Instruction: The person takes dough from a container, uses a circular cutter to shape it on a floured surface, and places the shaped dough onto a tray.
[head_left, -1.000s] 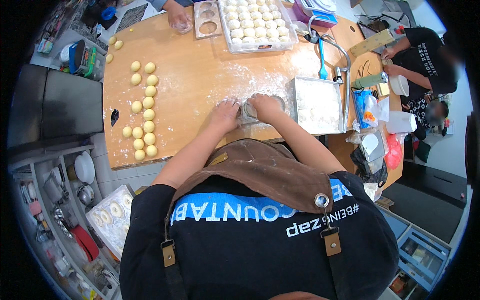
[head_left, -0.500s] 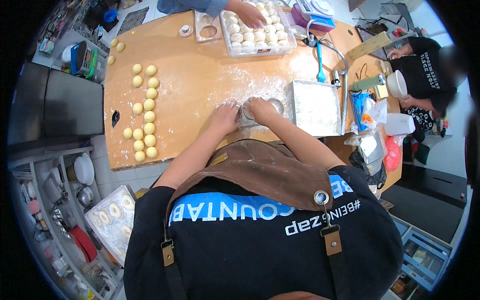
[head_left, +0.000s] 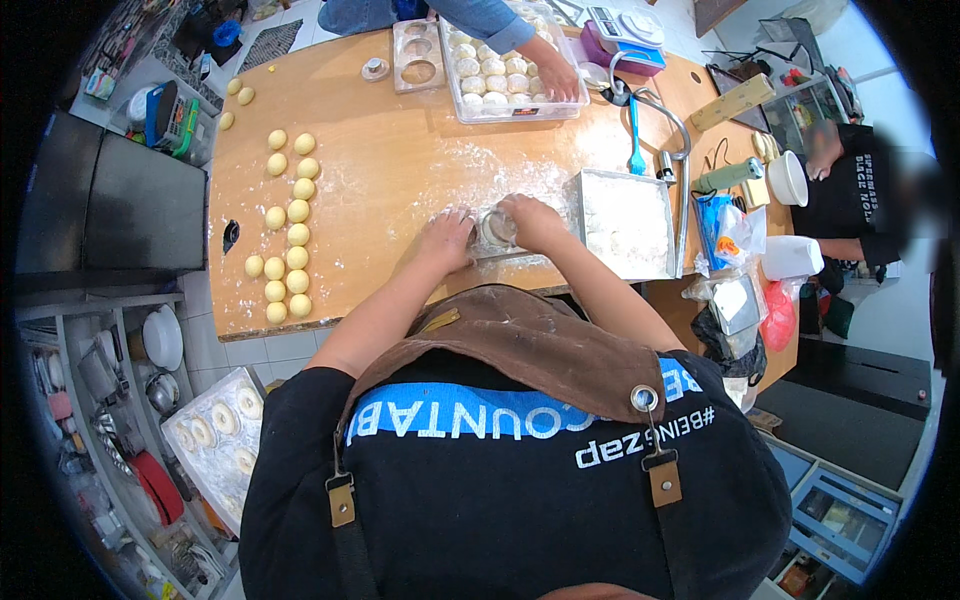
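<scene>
Left hand (head_left: 447,240): fingers bent, loosely together, tips at the left end of the mold (head_left: 493,246), a see-through plate with a round opening. Right hand (head_left: 535,222): fingers curled, tips down on the mold's far right part, palm covering much of that side. Mold sits between the two hands, lying flat on the table (head_left: 370,200) by its near edge; the round opening shows in the gap, just right of the left fingertips, just left of the right ones. Cannot tell if either hand pinches it or only presses.

Flour (head_left: 505,165) spread on the far side of the hands. Right of right hand, near: metal tray (head_left: 620,177), floury inside. Blue brush (head_left: 636,150) beyond it, far right. Well left: yellow dough balls (head_left: 298,211), rough column, some strays. Far side: plastic box (head_left: 487,115) of floured balls, co-worker's hand (head_left: 560,80) reaching over its right part; second mold (head_left: 402,60) just left of box. Near left, off the table: white tray (head_left: 222,485) with dough rings.
</scene>
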